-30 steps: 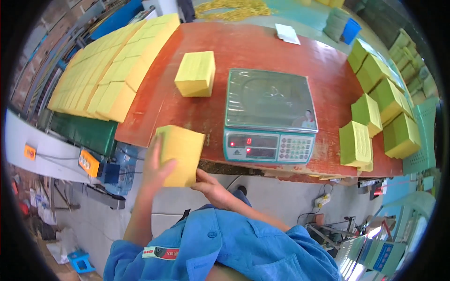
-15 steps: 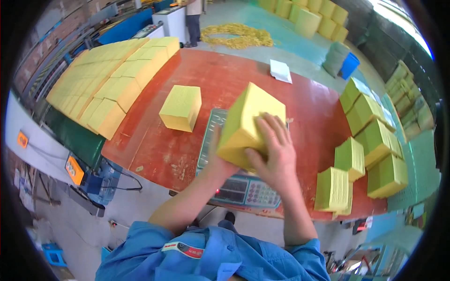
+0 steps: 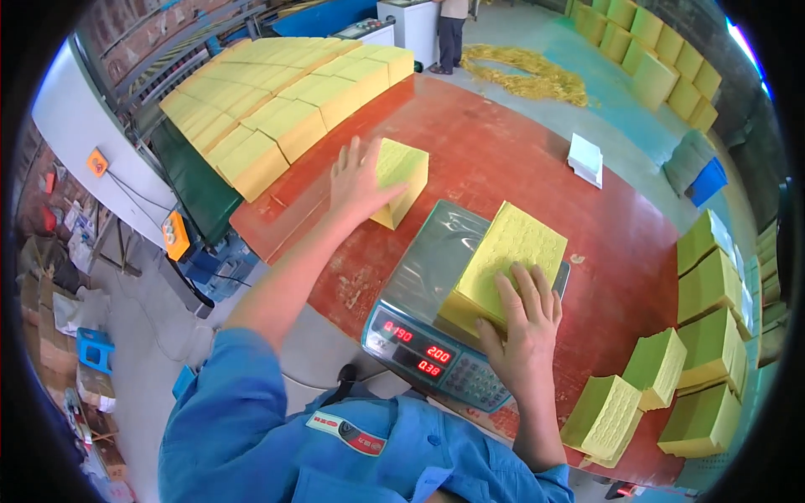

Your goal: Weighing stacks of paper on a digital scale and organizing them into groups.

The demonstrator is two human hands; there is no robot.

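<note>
A stack of yellow paper with an embossed top rests on the pan of a digital scale, whose red display is lit. My right hand lies on its near end, fingers spread over the top and thumb at the near edge. To the left, a second yellow paper stack stands on the red table. Beside its left side is my left hand, fingers wide apart and thumb across its near part; whether it touches the stack I cannot tell.
Rows of yellow stacks fill the far left. More stacks stand along the table's right edge. A white pad lies at the far edge. Beyond it are a blue bin, loose yellow strips and a person.
The stack held between both hands has come down onto the scale. My left hand has let go of it and reached left to the other stack. The view has shifted left.
</note>
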